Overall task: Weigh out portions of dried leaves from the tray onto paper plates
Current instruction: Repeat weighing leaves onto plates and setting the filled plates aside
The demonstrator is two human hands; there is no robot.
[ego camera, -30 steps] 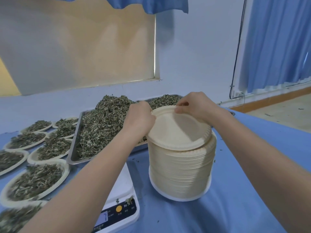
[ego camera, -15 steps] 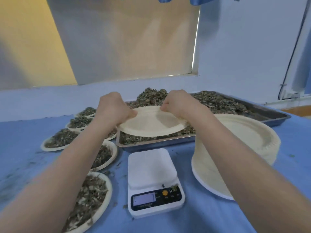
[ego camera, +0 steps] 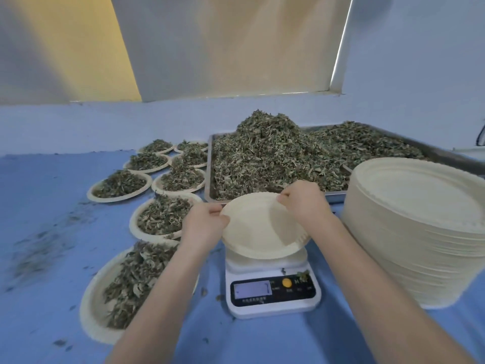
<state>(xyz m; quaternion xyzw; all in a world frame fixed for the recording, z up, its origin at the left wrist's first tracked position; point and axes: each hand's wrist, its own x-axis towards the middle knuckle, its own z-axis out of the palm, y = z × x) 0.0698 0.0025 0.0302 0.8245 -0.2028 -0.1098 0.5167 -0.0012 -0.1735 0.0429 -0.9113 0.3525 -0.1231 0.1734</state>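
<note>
Both hands' fingers pinch an empty cream paper plate (ego camera: 262, 229) by its far rim, left hand (ego camera: 203, 228) and right hand (ego camera: 304, 203), tilted above the white scale (ego camera: 273, 290) near the table's (ego camera: 52, 258) front edge, before the leaf-heaped tray (ego camera: 446, 156).

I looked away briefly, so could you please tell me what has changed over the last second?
Both hands, left hand and right hand, lifted the top paper plate off the stack and carried it left, down over the scale. They still pinch its rim. The tray and filled plates stayed put.
</note>
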